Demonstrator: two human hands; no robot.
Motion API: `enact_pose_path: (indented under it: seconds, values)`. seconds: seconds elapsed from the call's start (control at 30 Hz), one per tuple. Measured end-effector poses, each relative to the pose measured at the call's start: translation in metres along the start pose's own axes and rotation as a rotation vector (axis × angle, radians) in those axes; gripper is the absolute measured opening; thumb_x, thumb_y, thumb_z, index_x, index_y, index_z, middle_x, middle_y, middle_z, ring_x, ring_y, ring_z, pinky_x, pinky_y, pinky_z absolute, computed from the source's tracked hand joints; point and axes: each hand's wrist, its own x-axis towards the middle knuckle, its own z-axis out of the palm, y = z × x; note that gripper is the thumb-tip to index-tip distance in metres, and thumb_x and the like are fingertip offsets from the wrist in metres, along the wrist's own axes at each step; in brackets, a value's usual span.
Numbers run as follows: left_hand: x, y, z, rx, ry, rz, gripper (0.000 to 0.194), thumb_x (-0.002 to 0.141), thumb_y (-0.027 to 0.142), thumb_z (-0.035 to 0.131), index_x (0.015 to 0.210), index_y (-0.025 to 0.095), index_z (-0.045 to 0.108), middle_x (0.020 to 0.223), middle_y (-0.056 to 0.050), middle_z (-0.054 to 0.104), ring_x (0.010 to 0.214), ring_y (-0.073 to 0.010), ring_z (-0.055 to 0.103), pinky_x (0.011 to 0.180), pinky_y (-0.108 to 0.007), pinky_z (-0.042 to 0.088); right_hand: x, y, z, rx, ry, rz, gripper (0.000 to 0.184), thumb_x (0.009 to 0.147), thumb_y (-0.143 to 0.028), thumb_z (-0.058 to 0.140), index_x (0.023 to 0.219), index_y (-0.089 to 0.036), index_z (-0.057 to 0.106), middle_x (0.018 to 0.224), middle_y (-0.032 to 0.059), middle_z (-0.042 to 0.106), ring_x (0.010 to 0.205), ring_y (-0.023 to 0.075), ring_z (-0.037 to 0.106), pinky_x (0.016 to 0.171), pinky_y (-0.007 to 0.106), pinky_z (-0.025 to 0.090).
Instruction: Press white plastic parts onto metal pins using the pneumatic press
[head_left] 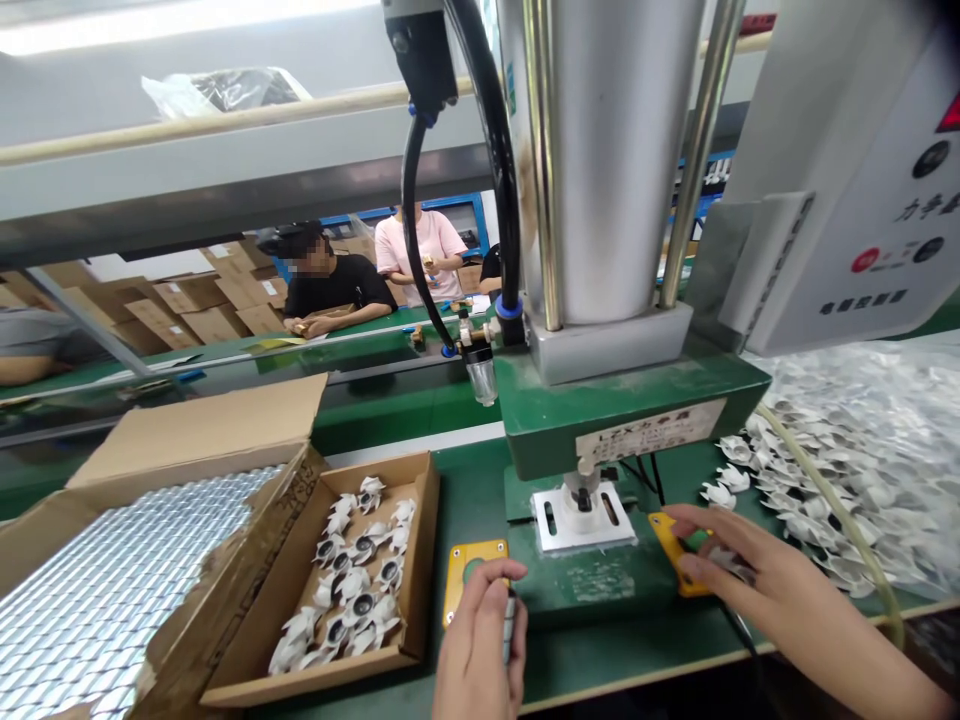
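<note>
My left hand is closed around a small silver metal shaft, with its fingertips over the left yellow button box. Over the right yellow button box is my right hand, its fingers curled; a white finned impeller shows partly beneath them. Between the hands stands a bench press. Its ram tip is down at a white part on a slotted metal plate.
To the left, a cardboard tray holds several white impellers, beside a carton with rows of silver shafts. At right, many impellers lie on clear plastic near a hose. Co-workers sit across the line.
</note>
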Motion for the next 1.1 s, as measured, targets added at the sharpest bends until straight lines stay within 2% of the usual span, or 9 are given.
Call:
enact_pose_path:
  seconds: [0.07, 0.17, 0.3, 0.4, 0.6, 0.83, 0.93, 1.0, 1.1]
  values:
    - [-0.001, 0.004, 0.014, -0.177, -0.122, -0.067, 0.030, 0.083, 0.052, 0.044, 0.092, 0.024, 0.049, 0.050, 0.008, 0.039, 0.030, -0.0039, 0.021, 0.028, -0.014, 0.015, 0.009, -0.021, -0.001, 0.277, -0.083, 0.066, 0.045, 0.085, -0.054, 0.049, 0.123, -0.030, 0.045, 0.111, 0.0055, 0.055, 0.071, 0.0178, 0.059, 0.053, 0.028, 0.052]
    - [-0.002, 0.008, 0.028, -0.272, -0.215, -0.086, 0.035, 0.079, 0.055, 0.051, 0.088, 0.021, 0.050, 0.049, 0.009, 0.038, 0.031, -0.0031, 0.023, 0.028, -0.013, 0.019, 0.028, -0.052, -0.004, 0.474, -0.159, 0.035, 0.048, 0.083, -0.051, 0.055, 0.124, -0.028, 0.044, 0.106, 0.0053, 0.056, 0.068, 0.0161, 0.056, 0.049, 0.026, 0.050]
    - [-0.002, 0.004, 0.033, -0.270, -0.255, -0.089, 0.049, 0.072, 0.063, 0.056, 0.092, 0.018, 0.052, 0.046, 0.010, 0.037, 0.030, -0.0024, 0.026, 0.030, -0.014, 0.018, 0.056, -0.078, 0.001, 0.445, -0.225, -0.101, 0.036, 0.081, -0.050, 0.059, 0.102, -0.021, 0.056, 0.077, 0.0018, 0.062, 0.058, 0.0138, 0.052, 0.050, 0.025, 0.044]
    - [-0.001, -0.003, 0.030, -0.244, -0.255, -0.075, 0.058, 0.068, 0.068, 0.056, 0.093, 0.016, 0.053, 0.044, 0.010, 0.037, 0.029, -0.0021, 0.027, 0.032, -0.016, 0.017, 0.069, -0.086, 0.011, 0.405, -0.220, -0.212, 0.035, 0.084, -0.052, 0.055, 0.077, -0.017, 0.059, 0.073, 0.0021, 0.059, 0.055, 0.0117, 0.049, 0.052, 0.025, 0.040]
    - [0.003, -0.019, 0.018, -0.225, -0.246, -0.101, 0.068, 0.061, 0.074, 0.055, 0.091, 0.013, 0.056, 0.039, 0.011, 0.033, 0.031, -0.0020, 0.023, 0.035, -0.018, 0.013, 0.070, -0.095, 0.012, 0.354, -0.261, -0.143, 0.044, 0.086, -0.054, 0.050, 0.067, -0.016, 0.059, 0.060, -0.0012, 0.048, 0.054, 0.0109, 0.044, 0.055, 0.025, 0.034]
    - [0.003, -0.031, 0.014, -0.201, -0.270, -0.077, 0.067, 0.063, 0.076, 0.051, 0.086, 0.013, 0.055, 0.037, 0.010, 0.034, 0.031, -0.0032, 0.023, 0.036, -0.020, 0.013, 0.074, -0.092, -0.001, 0.398, -0.405, -0.116, 0.039, 0.086, -0.051, 0.052, 0.070, -0.016, 0.061, 0.074, 0.0029, 0.055, 0.058, 0.0115, 0.041, 0.059, 0.027, 0.036]
    - [0.003, -0.037, 0.012, -0.201, -0.286, -0.054, 0.064, 0.066, 0.074, 0.050, 0.086, 0.014, 0.056, 0.037, 0.010, 0.034, 0.031, -0.0043, 0.023, 0.035, -0.021, 0.013, 0.070, -0.086, 0.001, 0.412, -0.552, -0.031, 0.030, 0.083, -0.046, 0.058, 0.098, -0.020, 0.062, 0.074, 0.0011, 0.056, 0.063, 0.0133, 0.045, 0.055, 0.024, 0.036]
    - [0.005, -0.042, 0.009, -0.207, -0.280, -0.042, 0.063, 0.066, 0.073, 0.051, 0.085, 0.013, 0.056, 0.036, 0.010, 0.034, 0.031, -0.0050, 0.023, 0.034, -0.021, 0.013, 0.065, -0.087, 0.007, 0.475, -0.673, 0.081, 0.040, 0.082, -0.044, 0.061, 0.117, -0.026, 0.054, 0.073, -0.0004, 0.056, 0.066, 0.0137, 0.046, 0.049, 0.021, 0.034]
    - [0.006, -0.049, 0.006, -0.218, -0.256, -0.030, 0.063, 0.065, 0.073, 0.052, 0.082, 0.013, 0.057, 0.035, 0.009, 0.034, 0.031, -0.0056, 0.025, 0.034, -0.022, 0.013, 0.060, -0.108, 0.028, 0.525, -0.740, 0.160, 0.043, 0.085, -0.045, 0.058, 0.122, -0.026, 0.050, 0.071, -0.0001, 0.057, 0.063, 0.0122, 0.046, 0.045, 0.018, 0.032]
